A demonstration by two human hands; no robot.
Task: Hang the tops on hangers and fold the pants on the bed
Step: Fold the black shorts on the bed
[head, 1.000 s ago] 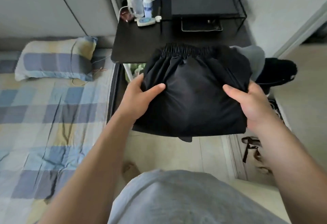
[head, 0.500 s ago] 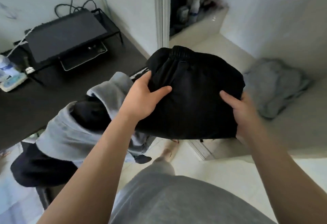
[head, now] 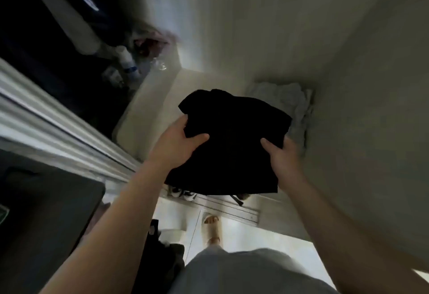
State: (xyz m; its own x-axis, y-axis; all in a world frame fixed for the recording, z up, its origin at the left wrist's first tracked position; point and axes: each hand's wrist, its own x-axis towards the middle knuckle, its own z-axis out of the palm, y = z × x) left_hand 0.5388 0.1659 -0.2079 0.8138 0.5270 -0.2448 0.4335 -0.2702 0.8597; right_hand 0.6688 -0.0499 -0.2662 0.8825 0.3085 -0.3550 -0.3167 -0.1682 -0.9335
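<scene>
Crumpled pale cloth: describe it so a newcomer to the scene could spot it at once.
Start at the pale shelf in mid-frame. Follow it right to the side wall, just beyond the folded black pants gripped by the left hand and right hand. The crumpled pale cloth lies there: the only light, rumpled fabric, unlike the dark, neatly folded pants.

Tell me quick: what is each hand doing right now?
Left hand: grips the left edge of the folded black pants.
Right hand: grips the right edge of the same pants.
</scene>
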